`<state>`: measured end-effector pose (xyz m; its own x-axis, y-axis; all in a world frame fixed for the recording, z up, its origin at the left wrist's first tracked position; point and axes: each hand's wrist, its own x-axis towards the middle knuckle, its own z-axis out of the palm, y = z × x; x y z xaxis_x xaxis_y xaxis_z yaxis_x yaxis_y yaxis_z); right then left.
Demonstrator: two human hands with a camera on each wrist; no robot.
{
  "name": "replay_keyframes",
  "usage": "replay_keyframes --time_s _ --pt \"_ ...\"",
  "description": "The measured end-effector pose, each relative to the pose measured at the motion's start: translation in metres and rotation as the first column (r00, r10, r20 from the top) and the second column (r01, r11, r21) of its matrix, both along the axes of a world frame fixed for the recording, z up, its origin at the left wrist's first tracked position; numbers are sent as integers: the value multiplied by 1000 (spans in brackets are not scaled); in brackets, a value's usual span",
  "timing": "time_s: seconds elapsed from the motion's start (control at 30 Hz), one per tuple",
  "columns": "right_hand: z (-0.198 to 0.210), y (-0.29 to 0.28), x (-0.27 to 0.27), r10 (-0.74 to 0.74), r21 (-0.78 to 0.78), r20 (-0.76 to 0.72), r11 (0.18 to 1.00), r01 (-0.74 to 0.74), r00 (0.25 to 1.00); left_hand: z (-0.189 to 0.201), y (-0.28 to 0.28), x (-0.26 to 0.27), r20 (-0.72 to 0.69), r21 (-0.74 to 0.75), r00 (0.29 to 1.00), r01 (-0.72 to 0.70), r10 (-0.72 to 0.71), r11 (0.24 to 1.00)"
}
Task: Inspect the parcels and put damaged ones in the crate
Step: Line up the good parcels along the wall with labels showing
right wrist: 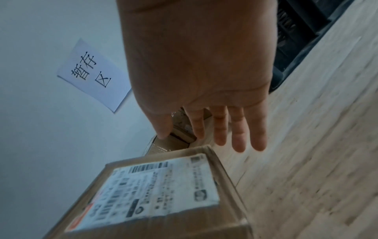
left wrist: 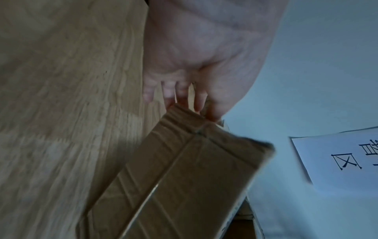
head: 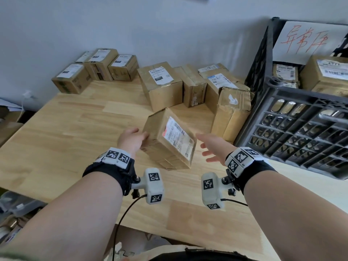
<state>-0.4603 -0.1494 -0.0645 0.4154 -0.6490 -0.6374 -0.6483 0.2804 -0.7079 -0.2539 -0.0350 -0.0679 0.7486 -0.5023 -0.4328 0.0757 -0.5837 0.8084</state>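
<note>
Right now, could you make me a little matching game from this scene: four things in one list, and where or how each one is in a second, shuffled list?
Things:
1. left hand
2. right hand
3. black crate
4. paper with red writing

States:
A. stands at the right, with parcels in it
B. fingers spread, touching nothing
C. sits at the crate's far side
D. holds the tilted parcel

Pairs: 1-D, 2-B, 3-A, 4-C.

A light wooden table (head: 75,129) stands against a plain pale wall (head: 131,25), with a white lettered sign (right wrist: 94,74) above it.
</note>
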Motion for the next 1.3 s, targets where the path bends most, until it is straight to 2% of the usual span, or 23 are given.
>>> replay_keyframes --time_s 0.03,0.1,0.23,0.4,0.53,0.7,0.87,1.07,1.23,1.3 --pt "0 1 2 25 -14 -16 1000 -25 1000 2 3 2 75 8 997 -17 16 1000" --pt "-3 3 6 58 -23 -22 998 -59 998 -1 9 8 111 -1 994 -18 18 1000" --pt "-11 6 19 118 -65 -3 991 -118 993 -16 19 16 -7 55 1000 -19 19 998" --pt "-19 11 40 208 -276 -36 938 -210 978 -4 27 13 -115 144 992 74 -58 987" --pt "-19 8 53 313 -390 -185 846 -362 931 -4 26 21 -147 182 983 139 -113 973" --pt "-16 0 67 416 -367 -352 763 -533 838 -12 18 36 -277 145 953 164 -119 976" --pt "-9 -4 94 392 -386 -478 710 -589 786 -17 5 62 -319 69 933 198 -167 978" --pt "-9 -1 172 319 -379 -442 781 -496 839 -20 -6 144 -294 -49 934 199 -204 979" --pt "-11 12 270 262 -363 -425 827 -429 866 -14 -2 253 -297 -61 928 217 -225 974" --pt "-11 12 308 222 -365 -416 847 -386 882 -11 0 297 -299 -64 934 184 -195 981"
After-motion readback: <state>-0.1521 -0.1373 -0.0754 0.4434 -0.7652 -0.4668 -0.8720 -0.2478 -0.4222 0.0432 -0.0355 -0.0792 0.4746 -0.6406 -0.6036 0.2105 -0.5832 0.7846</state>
